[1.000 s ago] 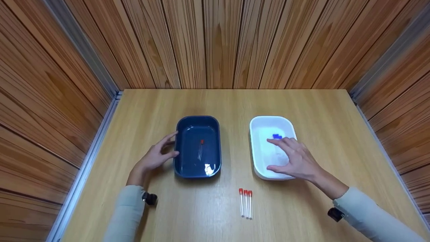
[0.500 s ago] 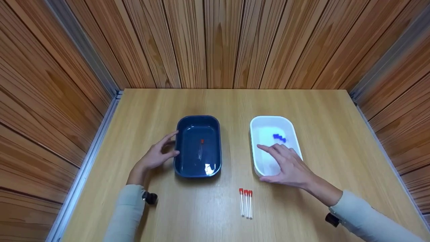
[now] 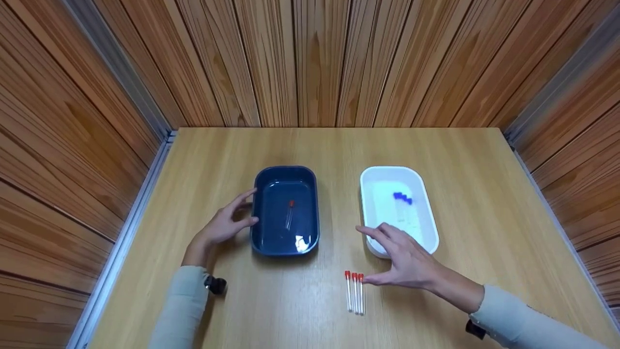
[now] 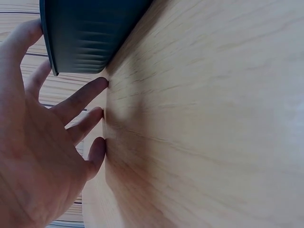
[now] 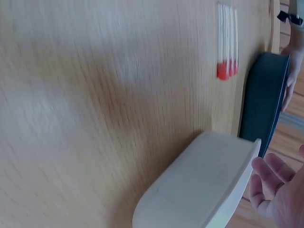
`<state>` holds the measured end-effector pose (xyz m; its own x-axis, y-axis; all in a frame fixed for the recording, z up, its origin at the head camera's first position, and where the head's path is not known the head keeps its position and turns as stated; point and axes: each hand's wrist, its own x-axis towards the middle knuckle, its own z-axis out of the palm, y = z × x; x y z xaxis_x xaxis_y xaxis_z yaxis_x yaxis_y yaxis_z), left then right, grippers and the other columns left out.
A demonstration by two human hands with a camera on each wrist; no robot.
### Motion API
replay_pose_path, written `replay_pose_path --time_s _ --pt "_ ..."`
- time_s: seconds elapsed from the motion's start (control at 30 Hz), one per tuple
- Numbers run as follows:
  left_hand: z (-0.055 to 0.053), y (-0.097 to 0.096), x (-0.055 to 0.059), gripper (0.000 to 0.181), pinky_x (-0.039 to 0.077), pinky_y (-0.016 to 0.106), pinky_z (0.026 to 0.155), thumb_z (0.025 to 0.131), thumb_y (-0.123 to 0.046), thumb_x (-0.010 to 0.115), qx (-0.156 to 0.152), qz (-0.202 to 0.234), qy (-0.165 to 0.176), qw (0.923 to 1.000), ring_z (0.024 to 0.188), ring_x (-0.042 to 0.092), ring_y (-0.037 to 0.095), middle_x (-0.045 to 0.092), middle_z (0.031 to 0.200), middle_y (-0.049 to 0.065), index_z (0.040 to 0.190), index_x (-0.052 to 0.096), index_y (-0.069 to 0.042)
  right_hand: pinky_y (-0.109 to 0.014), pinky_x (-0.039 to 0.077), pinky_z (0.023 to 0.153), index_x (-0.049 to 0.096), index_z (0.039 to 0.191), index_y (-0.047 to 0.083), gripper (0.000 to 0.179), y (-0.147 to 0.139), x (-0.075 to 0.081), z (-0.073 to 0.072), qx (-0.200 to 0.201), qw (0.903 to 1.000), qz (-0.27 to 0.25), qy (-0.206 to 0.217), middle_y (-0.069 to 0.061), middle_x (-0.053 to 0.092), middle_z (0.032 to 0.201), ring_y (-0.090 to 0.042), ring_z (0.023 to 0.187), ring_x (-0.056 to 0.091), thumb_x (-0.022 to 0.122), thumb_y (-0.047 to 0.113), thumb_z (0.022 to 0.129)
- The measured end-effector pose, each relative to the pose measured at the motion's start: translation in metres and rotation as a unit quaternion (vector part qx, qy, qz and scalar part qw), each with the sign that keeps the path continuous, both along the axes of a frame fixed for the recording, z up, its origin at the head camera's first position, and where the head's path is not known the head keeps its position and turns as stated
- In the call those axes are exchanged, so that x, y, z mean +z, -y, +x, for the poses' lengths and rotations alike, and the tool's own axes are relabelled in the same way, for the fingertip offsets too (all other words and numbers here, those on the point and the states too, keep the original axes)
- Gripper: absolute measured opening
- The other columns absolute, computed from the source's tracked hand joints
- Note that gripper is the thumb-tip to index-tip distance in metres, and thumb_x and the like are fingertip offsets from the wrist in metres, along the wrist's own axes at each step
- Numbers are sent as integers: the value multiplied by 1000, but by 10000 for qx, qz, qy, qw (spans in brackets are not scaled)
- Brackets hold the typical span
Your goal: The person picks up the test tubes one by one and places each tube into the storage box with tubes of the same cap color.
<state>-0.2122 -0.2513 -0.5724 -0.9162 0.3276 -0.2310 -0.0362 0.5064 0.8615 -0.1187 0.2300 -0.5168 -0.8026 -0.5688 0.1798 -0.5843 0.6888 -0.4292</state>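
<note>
A dark blue tray (image 3: pixel 264 232) stands left of centre, with one red-capped clear tube (image 3: pixel 290 213) lying inside. My left hand (image 3: pixel 224 227) touches its left rim with spread, relaxed fingers; in the left wrist view, three lower fingertips rest on the table beside the tray wall (image 4: pixel 85 38). My right hand (image 3: pixel 409 257), holding nothing, is spread over the near end of the white tray (image 3: pixel 375 194), its thumb close to the caps of three red-capped tubes (image 3: pixel 355 295) on the table. Several blue caps (image 3: pixel 403 198) show inside the white tray; the tube bodies there are faint.
Light wooden table (image 3: pixel 334 150) lies under both trays. Slatted wood walls (image 3: pixel 315 63) rise behind it and on both sides, with metal rails (image 3: pixel 145 203) along the side edges. A small black wrist camera (image 3: pixel 218 286) sits on the left sleeve.
My right hand has moved from over the middle of the white tray toward its near end and the red-capped tubes, uncovering the blue caps. My left hand stays where it was.
</note>
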Motion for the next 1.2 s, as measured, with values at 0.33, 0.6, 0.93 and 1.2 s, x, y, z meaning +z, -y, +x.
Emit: replay_pose_path --time_s 0.33,0.6,0.93,1.2 --pt "0 -2 -1 78 28 76 137 112 -42 70 69 12 68 10000 173 34 44 35 186 14 177 27 -47 -17 33 74 59 162 18 105 4 -7 8 237 9965 25 -798 5 60 98 -1 89 41 85 81 82" --pt "2 -1 0 77 27 76 138 113 -44 69 77 5 78 9999 173 33 44 33 187 13 177 27 -48 -17 39 76 55 165 21 105 8 -6 17 311 9984 -99 -453 10 64 107 -1 93 49 84 81 84" --pt "1 -1 1 78 25 78 137 113 -45 68 50 -36 60 10000 174 31 45 30 188 14 177 24 -50 -12 37 62 53 162 15 104 16 -15 33 480 9981 0 386 -1 74 107 -2 77 57 92 70 82" --pt "1 -1 0 77 26 77 137 113 -42 69 78 -1 45 10000 173 33 44 32 187 13 177 27 -49 -16 28 60 48 164 12 113 12 -39 32 420 9909 537 1158 -6 75 135 1 69 37 89 78 81"
